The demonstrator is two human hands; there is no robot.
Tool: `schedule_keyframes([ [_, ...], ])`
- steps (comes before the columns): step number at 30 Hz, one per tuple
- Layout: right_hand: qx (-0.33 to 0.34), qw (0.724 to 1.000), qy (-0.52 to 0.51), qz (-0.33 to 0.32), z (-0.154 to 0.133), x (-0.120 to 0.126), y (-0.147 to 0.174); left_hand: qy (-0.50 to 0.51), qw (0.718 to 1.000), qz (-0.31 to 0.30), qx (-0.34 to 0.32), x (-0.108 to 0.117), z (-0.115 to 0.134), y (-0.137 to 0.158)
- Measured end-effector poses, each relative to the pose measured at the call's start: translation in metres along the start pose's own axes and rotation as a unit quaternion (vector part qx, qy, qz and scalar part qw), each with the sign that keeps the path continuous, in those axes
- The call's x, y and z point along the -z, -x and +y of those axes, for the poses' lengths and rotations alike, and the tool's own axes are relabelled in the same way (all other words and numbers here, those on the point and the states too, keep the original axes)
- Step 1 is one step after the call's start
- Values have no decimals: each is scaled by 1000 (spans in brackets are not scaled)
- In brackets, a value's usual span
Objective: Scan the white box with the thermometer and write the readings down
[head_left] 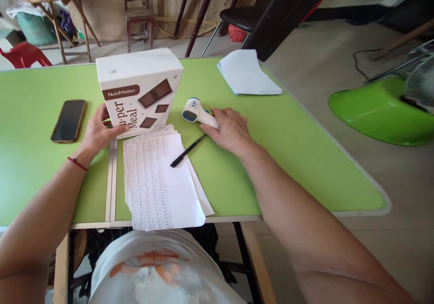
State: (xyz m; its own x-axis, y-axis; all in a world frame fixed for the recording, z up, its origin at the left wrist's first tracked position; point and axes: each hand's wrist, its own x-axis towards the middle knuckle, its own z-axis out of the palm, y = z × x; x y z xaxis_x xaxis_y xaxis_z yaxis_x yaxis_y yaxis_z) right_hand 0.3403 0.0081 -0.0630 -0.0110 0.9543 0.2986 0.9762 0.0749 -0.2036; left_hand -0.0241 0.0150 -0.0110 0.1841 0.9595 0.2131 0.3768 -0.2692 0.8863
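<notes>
1. The left hand [98, 130] rests against the near left side of the white cereal box [140, 91]. Its fingers are curled round the lower corner and the thumb lies on the printed front, so it grips the box rather than merely touching it.
2. The box stands tilted on the green surface [34, 127], its top leaning far and its printed face turned toward the person. It sits at the far edge of the stack of written sheets [158, 177].
3. The right hand [230, 130] lies palm down over the handle of the white and blue infrared thermometer [196, 113]. The fingers are closed loosely over the handle, though how firmly it holds cannot be told.
4. The thermometer lies flat, just right of the box. Its long axis runs from its head at far left to the handle at near right, under the right hand, so the right hand is plainly the nearer one.
5. A black pen [188, 150] lies slanted across the right edge of the sheets, its far tip just beside the right hand.
6. A dark phone [68, 120] lies face up to the left of the left hand, apart from it.
7. A folded white paper [247, 73] sits at the far right of the surface, well apart from both hands.
</notes>
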Motion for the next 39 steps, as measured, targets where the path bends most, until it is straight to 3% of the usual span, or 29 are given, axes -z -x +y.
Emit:
schedule_keyframes([
  [3,-18,999,-25,-20,-3,0,-3,40,998,48,-10,-1,3,0],
  [6,-74,989,-115,60,-9,13,-1,51,993,88,-52,4,24,5],
  [8,-82,959,-220,160,-15,30,3,55,992,97,-59,9,41,11],
  [10,-49,913,-350,204,-24,52,11,70,994,68,-42,14,55,17],
  [11,-28,891,-417,178,-31,64,16,91,994,41,-41,15,59,19],
  [14,-28,829,-556,-44,-56,100,38,109,993,-38,-11,17,64,23],
  [15,-33,807,-585,-72,-67,110,46,99,993,-60,7,17,64,24],
  [19,-49,726,-684,-48,-111,122,81,25,988,-128,77,13,58,24],
  [24,-121,589,-794,-89,-149,92,114,-18,984,-169,60,8,51,23],
  [26,-128,561,-810,-116,-155,77,125,-1,979,-193,66,7,50,22],
  [28,-125,568,-802,-137,-157,64,135,29,972,-222,73,6,51,21],
  [34,-137,657,-731,-124,-161,38,158,93,953,-286,44,7,53,20],
  [39,-146,656,-732,-112,-167,30,163,77,951,-298,11,8,54,21],
])
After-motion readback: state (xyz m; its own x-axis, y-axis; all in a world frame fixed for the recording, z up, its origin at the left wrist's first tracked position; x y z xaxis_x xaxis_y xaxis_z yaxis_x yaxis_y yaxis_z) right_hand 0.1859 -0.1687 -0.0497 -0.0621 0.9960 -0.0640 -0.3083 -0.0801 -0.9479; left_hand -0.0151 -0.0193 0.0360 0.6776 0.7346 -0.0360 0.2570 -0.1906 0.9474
